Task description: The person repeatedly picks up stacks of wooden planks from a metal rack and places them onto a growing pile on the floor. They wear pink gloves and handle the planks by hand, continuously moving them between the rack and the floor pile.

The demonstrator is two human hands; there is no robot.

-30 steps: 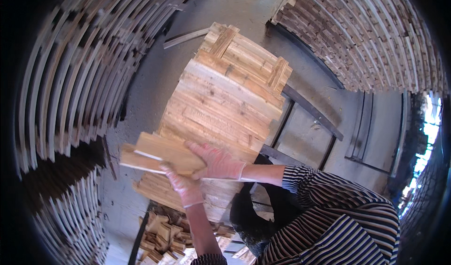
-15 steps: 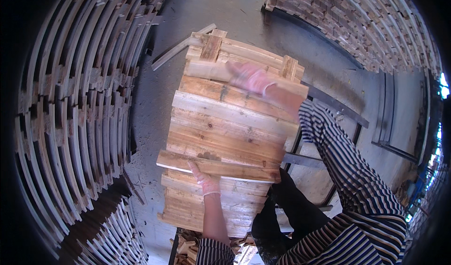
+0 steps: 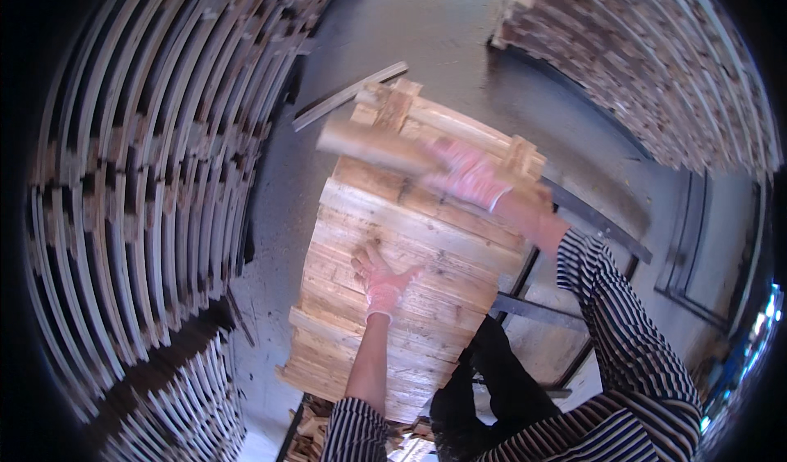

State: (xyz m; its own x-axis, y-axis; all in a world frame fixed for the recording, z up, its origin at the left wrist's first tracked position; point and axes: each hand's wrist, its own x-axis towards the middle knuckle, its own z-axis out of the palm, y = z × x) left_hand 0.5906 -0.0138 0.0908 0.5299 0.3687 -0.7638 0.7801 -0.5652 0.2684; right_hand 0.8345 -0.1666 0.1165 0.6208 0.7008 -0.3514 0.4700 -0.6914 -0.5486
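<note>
A stack of light wooden boards lies side by side in front of me. My left hand, in a thin pinkish glove, rests on the middle boards with its fingers spread. Near the far end, my right hand, gloved alike, is closed around a wooden board. Motion blurs this board, and its left end sticks out past the stack's left side. Just beyond it, two short wooden blocks lie across the far boards.
Tall stacks of wooden strips stand along the left, and another stack at the far right. A loose strip lies beyond the boards' far left corner. Dark metal rails run on the right, and wood scraps lie below the near end.
My right hand has taken hold of the far board, which has shifted and tilted. My left hand has moved farther away from me, off the loose board it was touching. The view has shifted slightly.
</note>
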